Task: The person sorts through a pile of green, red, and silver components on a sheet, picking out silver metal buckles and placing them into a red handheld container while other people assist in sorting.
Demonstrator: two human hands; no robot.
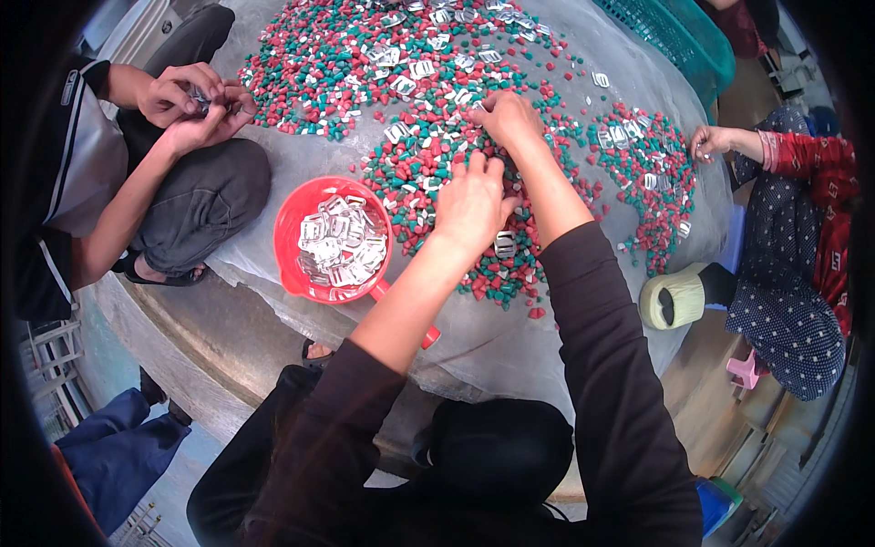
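A wide heap of small red, green and white pebble-like pieces (314,77) covers the table, with silver metal buckles (422,69) scattered through it. My left hand (474,199) rests on the near part of the heap, its fingers apart and bent down onto the pieces. Just beyond it, my right hand (512,120) has its fingers curled together at the heap; whatever they pinch is hidden. One loose buckle (505,243) lies below my left hand. To the left stands a red plastic dipper (284,239) full of silver buckles (342,244), its handle (430,338) pointing toward me.
At the left, a seated person's hands (196,100) hold a small dark or metallic piece. Another person's hand (706,144) touches the table's right edge beside a smaller pile (652,182). A green basket (670,41) stands at the back right. Grey sheeting (301,155) covers the table.
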